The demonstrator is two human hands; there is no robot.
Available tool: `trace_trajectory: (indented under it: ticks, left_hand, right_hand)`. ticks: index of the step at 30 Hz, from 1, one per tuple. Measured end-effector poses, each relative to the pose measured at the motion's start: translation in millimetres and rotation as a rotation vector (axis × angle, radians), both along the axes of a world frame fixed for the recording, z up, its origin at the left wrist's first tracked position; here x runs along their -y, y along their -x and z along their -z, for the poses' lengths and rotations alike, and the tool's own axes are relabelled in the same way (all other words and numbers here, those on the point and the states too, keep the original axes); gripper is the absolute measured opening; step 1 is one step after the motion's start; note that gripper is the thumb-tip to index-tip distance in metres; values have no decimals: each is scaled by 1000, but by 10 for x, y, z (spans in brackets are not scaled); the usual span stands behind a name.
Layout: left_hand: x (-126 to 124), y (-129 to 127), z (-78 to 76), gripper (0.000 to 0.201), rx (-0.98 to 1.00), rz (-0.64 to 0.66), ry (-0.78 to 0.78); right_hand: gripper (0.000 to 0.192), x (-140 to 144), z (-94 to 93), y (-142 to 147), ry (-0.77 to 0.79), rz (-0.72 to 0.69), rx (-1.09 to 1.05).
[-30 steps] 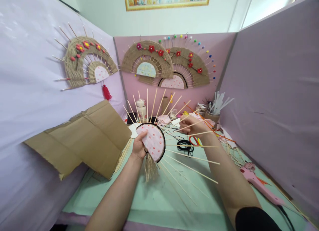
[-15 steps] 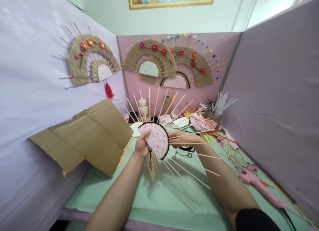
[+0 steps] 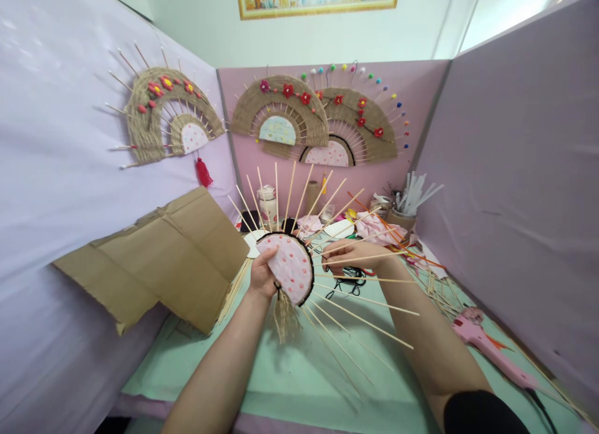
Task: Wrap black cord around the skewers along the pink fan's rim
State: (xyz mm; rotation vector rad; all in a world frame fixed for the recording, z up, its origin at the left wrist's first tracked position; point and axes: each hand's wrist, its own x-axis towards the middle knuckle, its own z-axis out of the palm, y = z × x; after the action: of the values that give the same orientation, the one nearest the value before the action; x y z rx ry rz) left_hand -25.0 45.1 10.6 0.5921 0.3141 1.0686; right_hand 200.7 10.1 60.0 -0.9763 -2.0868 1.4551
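My left hand (image 3: 262,273) grips a half-round fan (image 3: 289,265) at its straight edge, thumb on the front. The fan's face is pink cloth with red dots, edged with black cord; thin wooden sticks (image 3: 367,260) spread out from its curve. A frayed twine tassel (image 3: 284,318) hangs below my left hand. Just right of the rim, behind some of the sticks, my right hand (image 3: 344,255) is closed in a pinch on thin black cord. A loose tangle of that black cord (image 3: 350,283) hangs or lies beneath it; I cannot tell which.
A folded cardboard sheet (image 3: 159,253) leans at left. The pink glue gun (image 3: 491,350) lies at right beside scattered sticks (image 3: 437,293). Cloth scraps (image 3: 374,226), a jar (image 3: 267,203) and a tub of white sticks (image 3: 401,220) stand behind. Finished fans (image 3: 281,106) hang on the panels.
My right hand has drawn back from the fan's rim, out among the sticks, and the black cord shows more. The fan has turned slightly in my left hand.
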Motion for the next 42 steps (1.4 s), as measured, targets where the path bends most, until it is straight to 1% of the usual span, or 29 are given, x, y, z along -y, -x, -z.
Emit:
trace_trajectory:
  ticks: [2, 4, 10, 13, 15, 16, 19, 21, 24, 28, 31, 34, 39, 42]
  left_hand:
    - [14, -3, -14, 38, 12, 59, -24]
    - [13, -4, -14, 41, 20, 82, -35]
    - [-48, 8, 59, 37, 6, 21, 15]
    - [-59, 10, 68, 34, -26, -21, 64]
    - [-58, 11, 55, 31, -52, -43, 110]
    - [-56, 13, 45, 30, -57, -52, 133]
    - [-55, 19, 19, 29, -55, -86, 189]
    - [-58, 20, 9, 31, -55, -108, 220]
    - [-61, 12, -4, 36, -56, -135, 243]
    - [-59, -4, -24, 41, -67, -155, 249]
    - [-68, -7, -16, 42, -65, -142, 256]
    - [-87, -1, 7, 42, -63, -132, 260]
    - [-101, 3, 11, 40, -79, -140, 263]
    - [-97, -1, -10, 39, -73, -166, 263]
  right_hand:
    - [29, -6, 7, -26, 29, -6, -27]
    - [30, -6, 6, -31, 60, -13, -35]
    - [31, 20, -42, 24, 94, -53, 15]
    - [31, 5, -22, 16, 121, -38, -17]
    - [31, -30, 15, -23, 135, 28, -84]
    - [32, -53, 35, -53, 134, 87, -134]
    - [30, -131, 73, -172, 88, 324, -359]
    - [28, -162, 61, -265, 37, 454, -529]
    - [25, -142, -20, -394, -43, 567, -726]
    - [20, -12, -186, -497, -155, 658, -887]
    - [16, 95, -293, -504, -233, 677, -944]
    - [15, 161, -349, -472, -291, 676, -963]
    - [16, 201, -363, -422, -366, 642, -951]
    - [16, 213, -353, -418, -350, 604, -924]
